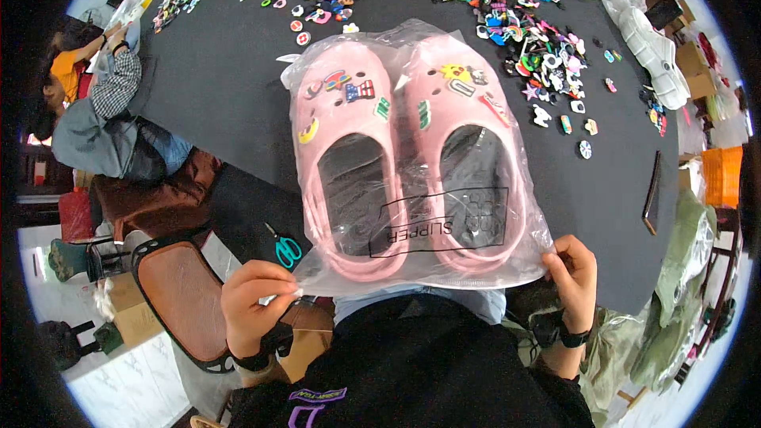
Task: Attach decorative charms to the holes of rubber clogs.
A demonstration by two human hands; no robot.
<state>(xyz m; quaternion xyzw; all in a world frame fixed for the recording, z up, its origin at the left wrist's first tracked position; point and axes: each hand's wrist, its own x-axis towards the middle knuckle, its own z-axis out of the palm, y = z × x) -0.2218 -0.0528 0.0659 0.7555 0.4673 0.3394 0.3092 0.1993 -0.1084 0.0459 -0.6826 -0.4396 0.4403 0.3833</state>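
Left hand (249, 301) and right hand (577, 279) each pinched a lower corner of the clear bag (414, 182), mid-frame, with pink clogs (357, 116) inside; one slipping fingerhold might have let that edge sag unevenly.

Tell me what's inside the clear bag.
The bag holds two pink clogs side by side, with colourful charms on top. Their undersides face down, out of sight, and the insides of their toes are covered.
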